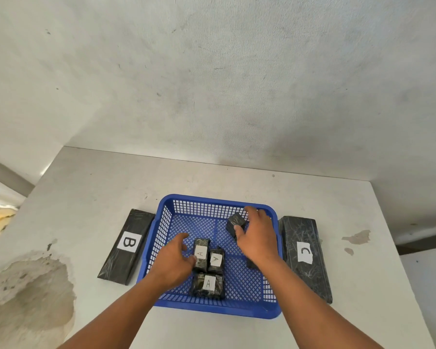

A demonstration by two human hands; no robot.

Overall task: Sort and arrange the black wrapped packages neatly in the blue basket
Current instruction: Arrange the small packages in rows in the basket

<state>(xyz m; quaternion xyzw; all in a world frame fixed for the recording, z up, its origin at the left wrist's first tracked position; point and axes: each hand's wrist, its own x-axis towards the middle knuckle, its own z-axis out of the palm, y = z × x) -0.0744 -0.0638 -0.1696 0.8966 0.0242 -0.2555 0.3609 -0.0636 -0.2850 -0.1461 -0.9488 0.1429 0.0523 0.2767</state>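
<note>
Blue mesh basket sits mid-table; everything below is placed against it.

Inside the basket, near its front-left: three small black wrapped packages, each with a white "A" label. Two stand side by side — the left one and the right one — touching or nearly so. The third lies just in front of them, closest to the basket's near wall. A fourth small package is toward the basket's back-right, tilted, label not visible. Something dark shows under the right wrist; too hidden to name.

Outside the basket: long package "B" flat on the table just beside the left wall, long package "C" just beside the right wall.

Left hand — fingers spread and loose, thumb side against the left "A" package, nothing gripped. Right hand — thumb and fingers closed around the tilted package, pinching opposite faces.

Handling, as judgement: the small blocks look light and stiff, boxy under wrinkled glossy film. Film likely a bit slick, so pinch flat opposing sides, not corners. The long ones probably want a grip at mid-length, or both hands, to stay level.
</note>
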